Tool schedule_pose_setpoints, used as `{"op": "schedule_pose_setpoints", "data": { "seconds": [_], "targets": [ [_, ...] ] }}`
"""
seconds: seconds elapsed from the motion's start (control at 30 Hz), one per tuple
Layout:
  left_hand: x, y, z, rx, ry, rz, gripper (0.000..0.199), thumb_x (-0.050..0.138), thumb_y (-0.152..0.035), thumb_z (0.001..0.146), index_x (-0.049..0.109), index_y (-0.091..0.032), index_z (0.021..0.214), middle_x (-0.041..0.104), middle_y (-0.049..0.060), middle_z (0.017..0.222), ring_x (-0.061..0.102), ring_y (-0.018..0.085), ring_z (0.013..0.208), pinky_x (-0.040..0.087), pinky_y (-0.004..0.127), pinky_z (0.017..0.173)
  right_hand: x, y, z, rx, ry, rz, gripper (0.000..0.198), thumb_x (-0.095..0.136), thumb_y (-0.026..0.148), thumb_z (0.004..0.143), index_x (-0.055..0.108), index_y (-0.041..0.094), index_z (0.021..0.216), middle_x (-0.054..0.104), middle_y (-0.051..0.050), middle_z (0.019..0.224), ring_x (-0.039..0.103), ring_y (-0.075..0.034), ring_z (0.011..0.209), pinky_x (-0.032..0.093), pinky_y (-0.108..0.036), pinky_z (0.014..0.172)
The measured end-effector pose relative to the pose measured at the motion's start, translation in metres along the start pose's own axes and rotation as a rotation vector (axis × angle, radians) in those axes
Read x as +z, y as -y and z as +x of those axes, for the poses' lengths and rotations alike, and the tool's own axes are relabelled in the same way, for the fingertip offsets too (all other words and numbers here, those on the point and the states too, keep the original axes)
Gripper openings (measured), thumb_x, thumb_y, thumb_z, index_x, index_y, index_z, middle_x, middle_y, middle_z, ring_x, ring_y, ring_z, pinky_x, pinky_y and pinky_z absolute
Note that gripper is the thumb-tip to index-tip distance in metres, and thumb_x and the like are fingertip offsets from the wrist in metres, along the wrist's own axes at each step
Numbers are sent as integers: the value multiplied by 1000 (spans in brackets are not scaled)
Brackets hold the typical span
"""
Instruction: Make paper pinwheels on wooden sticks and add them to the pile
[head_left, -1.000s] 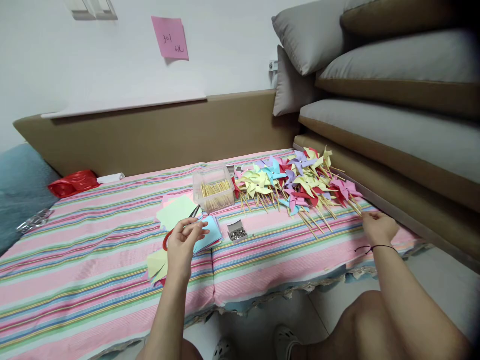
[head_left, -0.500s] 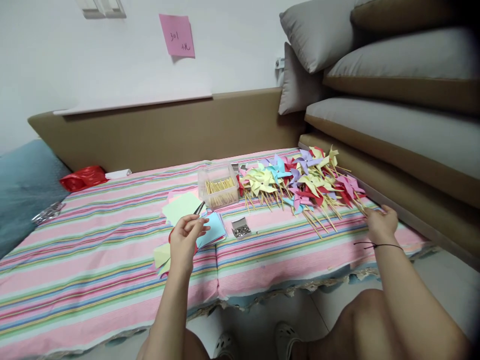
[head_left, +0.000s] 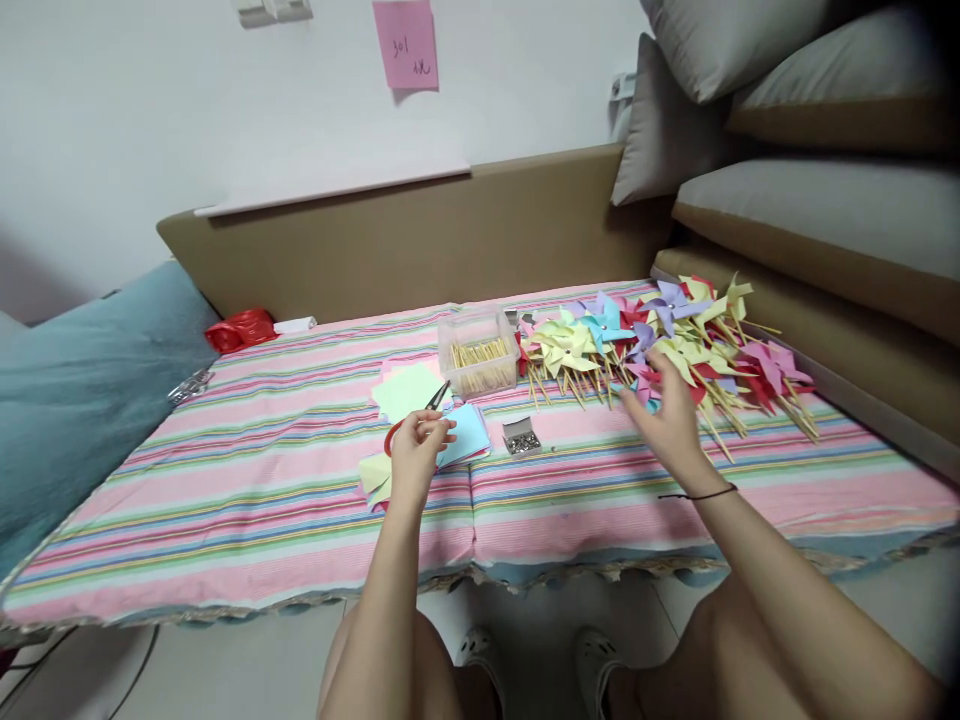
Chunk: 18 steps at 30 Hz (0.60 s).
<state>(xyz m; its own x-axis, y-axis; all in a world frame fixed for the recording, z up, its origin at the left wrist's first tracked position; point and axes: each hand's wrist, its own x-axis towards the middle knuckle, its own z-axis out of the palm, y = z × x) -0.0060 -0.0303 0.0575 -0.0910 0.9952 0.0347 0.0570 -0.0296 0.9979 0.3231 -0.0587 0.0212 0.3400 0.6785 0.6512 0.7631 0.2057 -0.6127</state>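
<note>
My left hand hovers with loosely bent fingers and nothing visible in it, over red-handled scissors that it partly hides. Light blue paper squares lie just beside it, a pale green sheet behind it. My right hand is open, thumb and fingers apart, in front of a heap of paper pinwheels on sticks. It covers part of a pink and a blue pinwheel; whether it touches them I cannot tell. A small open box of metal pins sits between the hands.
A clear plastic box of wooden sticks stands behind the papers. Folded yellow paper lies near my left wrist. Stacked cushions rise at the right; a red plastic bag lies far left on the striped cloth.
My right hand has let go of a pinwheel stick at the heap's right end and moved left, opening. My left hand stays by the scissors. The view has shifted.
</note>
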Motion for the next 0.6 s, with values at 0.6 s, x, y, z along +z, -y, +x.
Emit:
{"op": "schedule_pose_setpoints", "data": {
  "seconds": [0.6],
  "targets": [
    [15,46,16,81,251,1160,30,72,-10,65,59,-15,92,65,17,101,59,31,105,44,37,84,64,116,-41,-253,553,207,17,52,17,84,65,17,94,69,-11,100,60,-26,100,47,-42,89]
  ]
}}
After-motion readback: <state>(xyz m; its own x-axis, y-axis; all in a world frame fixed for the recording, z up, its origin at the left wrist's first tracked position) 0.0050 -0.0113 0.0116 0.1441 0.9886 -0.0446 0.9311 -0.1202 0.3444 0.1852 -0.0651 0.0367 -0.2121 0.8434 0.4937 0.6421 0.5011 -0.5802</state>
